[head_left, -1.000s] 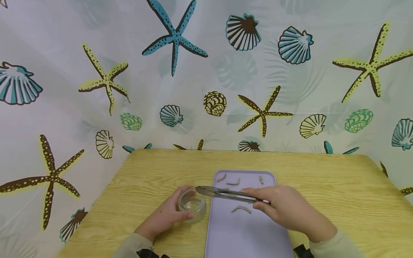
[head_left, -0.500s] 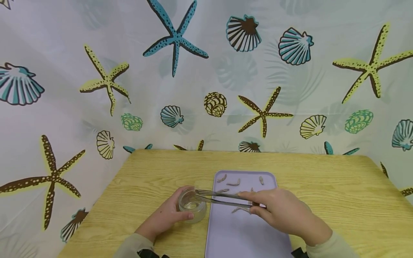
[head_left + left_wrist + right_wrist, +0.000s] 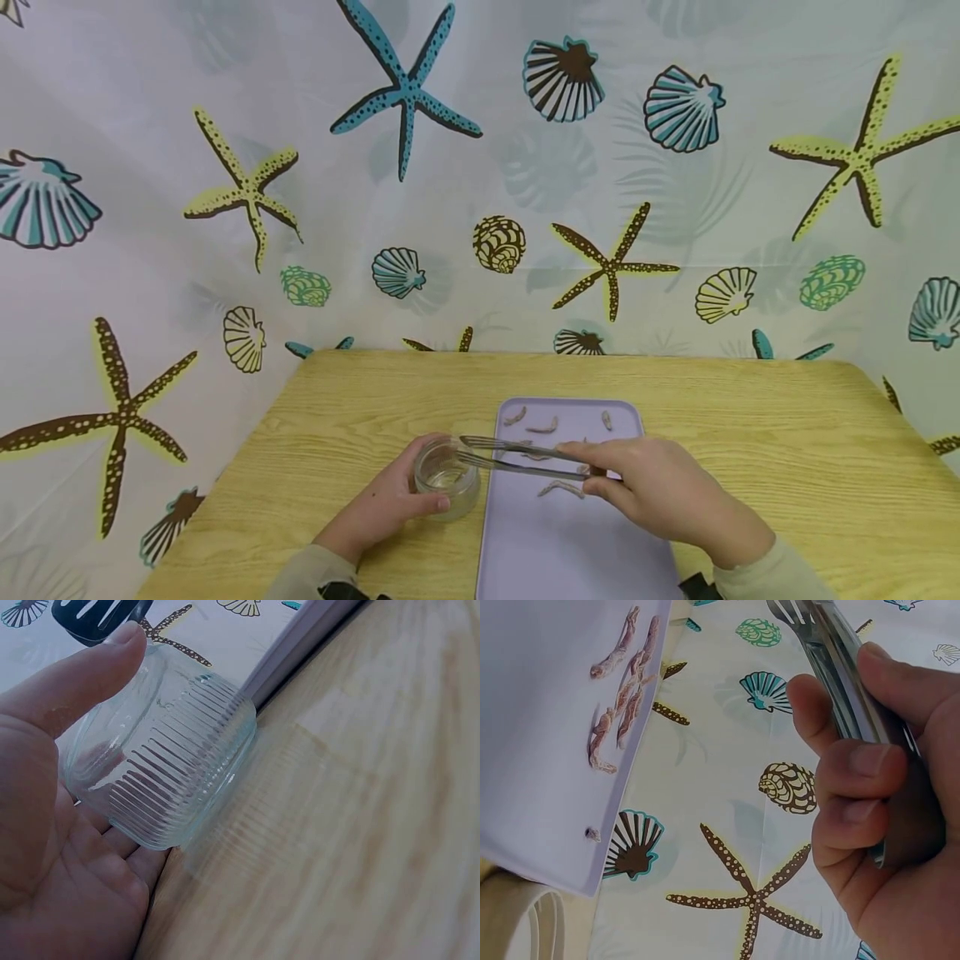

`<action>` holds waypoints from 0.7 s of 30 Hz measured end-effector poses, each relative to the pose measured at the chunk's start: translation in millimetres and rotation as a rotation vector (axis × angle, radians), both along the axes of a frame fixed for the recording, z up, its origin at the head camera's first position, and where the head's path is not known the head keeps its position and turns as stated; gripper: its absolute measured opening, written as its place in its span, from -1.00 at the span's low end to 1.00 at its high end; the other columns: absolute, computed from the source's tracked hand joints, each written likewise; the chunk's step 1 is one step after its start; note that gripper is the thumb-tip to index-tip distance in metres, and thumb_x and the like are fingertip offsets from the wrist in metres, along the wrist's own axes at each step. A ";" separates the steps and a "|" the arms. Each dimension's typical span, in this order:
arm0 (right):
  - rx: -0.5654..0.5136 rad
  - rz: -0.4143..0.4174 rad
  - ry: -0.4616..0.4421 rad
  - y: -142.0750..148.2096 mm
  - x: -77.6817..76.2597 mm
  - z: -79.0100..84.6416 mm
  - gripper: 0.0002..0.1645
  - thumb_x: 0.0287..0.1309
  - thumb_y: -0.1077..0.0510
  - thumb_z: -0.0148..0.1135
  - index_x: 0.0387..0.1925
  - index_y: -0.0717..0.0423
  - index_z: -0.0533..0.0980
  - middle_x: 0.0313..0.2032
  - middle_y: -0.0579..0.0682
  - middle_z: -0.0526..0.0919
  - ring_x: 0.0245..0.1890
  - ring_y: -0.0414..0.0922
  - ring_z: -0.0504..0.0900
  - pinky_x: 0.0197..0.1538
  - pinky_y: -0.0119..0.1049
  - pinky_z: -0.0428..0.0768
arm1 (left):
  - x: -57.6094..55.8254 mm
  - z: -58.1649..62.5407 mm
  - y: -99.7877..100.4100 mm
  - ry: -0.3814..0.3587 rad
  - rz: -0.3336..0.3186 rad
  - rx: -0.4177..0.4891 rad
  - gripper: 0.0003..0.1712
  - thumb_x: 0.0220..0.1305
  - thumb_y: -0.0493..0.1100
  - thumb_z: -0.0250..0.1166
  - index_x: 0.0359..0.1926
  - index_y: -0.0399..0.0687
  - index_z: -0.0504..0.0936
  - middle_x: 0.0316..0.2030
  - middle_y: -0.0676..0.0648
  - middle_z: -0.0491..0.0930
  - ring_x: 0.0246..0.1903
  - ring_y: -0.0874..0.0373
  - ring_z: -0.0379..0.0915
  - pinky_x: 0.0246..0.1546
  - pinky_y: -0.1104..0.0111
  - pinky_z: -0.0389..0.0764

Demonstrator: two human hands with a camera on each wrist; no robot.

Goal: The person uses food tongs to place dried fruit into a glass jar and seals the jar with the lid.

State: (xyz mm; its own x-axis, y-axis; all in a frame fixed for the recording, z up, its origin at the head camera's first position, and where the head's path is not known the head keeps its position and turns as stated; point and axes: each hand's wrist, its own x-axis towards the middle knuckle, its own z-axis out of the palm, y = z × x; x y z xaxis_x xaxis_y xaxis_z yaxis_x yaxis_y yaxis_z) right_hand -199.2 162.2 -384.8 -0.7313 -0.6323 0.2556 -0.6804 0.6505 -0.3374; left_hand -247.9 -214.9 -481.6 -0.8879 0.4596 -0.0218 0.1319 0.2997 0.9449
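My left hand [image 3: 384, 502] grips a ribbed clear glass jar [image 3: 448, 490] on the wooden table, thumb on its near side. In the left wrist view the glass jar [image 3: 169, 754] shows its ribbed wall, with nothing visible inside. My right hand [image 3: 660, 492] holds metal tongs [image 3: 525, 470], their slotted tips spread apart at the jar's mouth. Nothing shows between the tips. Just right of the jar lies a lilac tray [image 3: 577, 550] bearing several thin, shrivelled brown pieces [image 3: 561, 487]. Some of them are partly hidden behind the tongs and right hand.
The wooden table [image 3: 772, 433] reaches back to a white curtain [image 3: 450, 208] printed with starfish and shells. The tray's raised rim [image 3: 486, 533] stands close to the jar's right side.
The tongs' arms have spread apart from nearly together, and the tips shifted slightly at the jar's mouth. My right hand moved a little left. My left hand and the jar stay put.
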 end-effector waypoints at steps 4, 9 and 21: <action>0.005 -0.008 -0.001 0.9 -0.7 -0.2 -0.46 0.36 -0.07 0.27 0.34 -0.29 0.50 -0.29 -0.45 0.62 -0.42 -0.44 0.47 -0.38 -0.37 0.47 | 0.4 0.1 0.1 0.006 0.006 -0.012 -0.05 0.29 -0.09 0.45 0.55 0.04 0.11 0.40 -0.02 0.34 0.35 0.03 0.29 0.35 0.07 0.25; 0.001 -0.008 0.000 2.5 -2.7 -0.9 -0.46 0.36 -0.07 0.28 0.35 -0.25 0.51 -0.29 -0.44 0.63 -0.40 -0.45 0.49 -0.35 -0.35 0.50 | 0.7 -0.2 0.2 0.010 -0.001 -0.013 -0.05 0.30 -0.08 0.44 0.55 0.02 0.10 0.42 -0.05 0.33 0.38 -0.01 0.26 0.34 0.10 0.26; 0.009 -0.046 -0.059 10.1 -7.8 -1.0 -0.45 0.39 -0.15 0.21 0.37 -0.26 0.48 -0.28 -0.44 0.61 -0.47 -0.41 0.44 -0.38 -0.34 0.45 | -0.1 -0.3 -0.6 0.014 -0.013 -0.002 -0.06 0.30 -0.08 0.44 0.54 0.01 0.11 0.44 -0.10 0.30 0.42 -0.05 0.19 0.39 -0.01 0.13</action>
